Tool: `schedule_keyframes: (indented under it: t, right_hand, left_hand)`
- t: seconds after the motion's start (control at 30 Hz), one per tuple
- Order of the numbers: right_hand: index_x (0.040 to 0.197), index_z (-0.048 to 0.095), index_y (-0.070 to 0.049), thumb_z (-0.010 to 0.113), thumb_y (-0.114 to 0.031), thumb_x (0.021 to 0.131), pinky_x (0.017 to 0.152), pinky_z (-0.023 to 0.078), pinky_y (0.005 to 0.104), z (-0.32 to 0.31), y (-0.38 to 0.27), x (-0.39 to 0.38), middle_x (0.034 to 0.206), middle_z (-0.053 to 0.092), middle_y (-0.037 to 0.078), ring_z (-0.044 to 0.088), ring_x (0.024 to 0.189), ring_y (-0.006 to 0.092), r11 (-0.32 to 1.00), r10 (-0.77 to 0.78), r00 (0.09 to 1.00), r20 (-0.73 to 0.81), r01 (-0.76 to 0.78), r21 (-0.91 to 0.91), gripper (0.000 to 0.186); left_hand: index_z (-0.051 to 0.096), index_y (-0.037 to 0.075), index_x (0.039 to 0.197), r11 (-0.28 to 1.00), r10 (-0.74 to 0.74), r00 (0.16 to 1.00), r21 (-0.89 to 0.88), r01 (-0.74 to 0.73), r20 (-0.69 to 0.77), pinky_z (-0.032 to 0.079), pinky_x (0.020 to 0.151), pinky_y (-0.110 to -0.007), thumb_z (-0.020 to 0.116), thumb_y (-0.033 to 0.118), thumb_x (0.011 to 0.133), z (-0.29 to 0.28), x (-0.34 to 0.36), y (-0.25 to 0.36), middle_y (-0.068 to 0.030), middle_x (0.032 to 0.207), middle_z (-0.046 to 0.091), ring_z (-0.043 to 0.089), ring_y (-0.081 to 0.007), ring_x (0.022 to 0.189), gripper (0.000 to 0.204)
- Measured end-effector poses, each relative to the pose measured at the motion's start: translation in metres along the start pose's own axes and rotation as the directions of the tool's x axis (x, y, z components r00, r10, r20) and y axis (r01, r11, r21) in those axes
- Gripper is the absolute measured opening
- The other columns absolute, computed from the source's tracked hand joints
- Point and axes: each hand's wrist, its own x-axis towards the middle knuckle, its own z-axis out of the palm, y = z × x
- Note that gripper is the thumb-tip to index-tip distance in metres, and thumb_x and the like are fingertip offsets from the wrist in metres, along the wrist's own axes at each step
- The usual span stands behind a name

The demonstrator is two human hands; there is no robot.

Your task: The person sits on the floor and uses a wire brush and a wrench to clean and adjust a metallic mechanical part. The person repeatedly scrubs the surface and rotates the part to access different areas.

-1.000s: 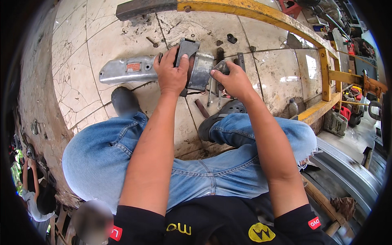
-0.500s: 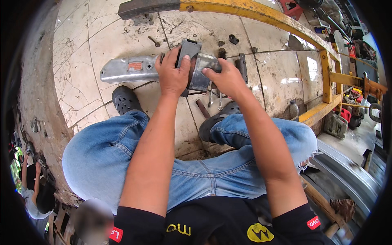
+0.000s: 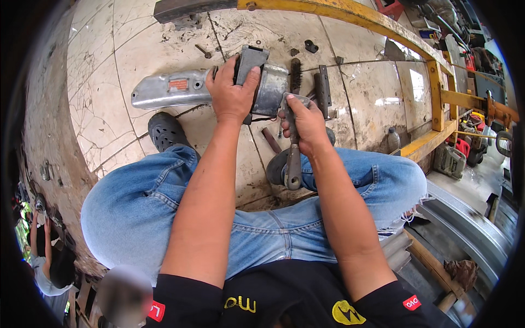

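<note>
My left hand is closed round a grey rectangular metal piece, which rests against a dark boxy metal part. A silver elongated cover with an orange label lies to their left, partly behind that hand. My right hand grips a scraper upright, its blade end at the top near the boxy part and its handle hanging below my fingers. Behind it stand out a wire brush and dark metal bars on the floor. A short brown rod lies between my shoes.
A yellow steel frame runs across the back and down the right, beside a plastic bottle and cluttered tools. Small parts lie on tiles. Steel channels sit lower right. Another person works at the left edge.
My right hand has drawn down from the boxy part, and the scraper now points lengthwise toward me with its handle showing. My left hand stays on the grey piece.
</note>
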Motion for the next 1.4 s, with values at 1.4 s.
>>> schedule_keyframes:
  t: [1.4]
  right_hand:
    - [0.098,0.049,0.000,0.061,-0.022,0.096,0.035,0.040,0.0301,0.018,-0.009,0.000,0.070,0.061,0.011,0.054,0.045,0.0149,0.977,-0.110,0.989,-0.095,0.090,-0.191,0.025]
  left_hand:
    - [0.064,0.006,0.120,1.000,-0.002,1.000,0.003,0.002,-0.014,0.027,0.112,-0.048,0.068,0.042,0.088,0.003,-0.001,0.001,-0.0134,0.116,0.067,0.056,-0.0325,0.112,0.048]
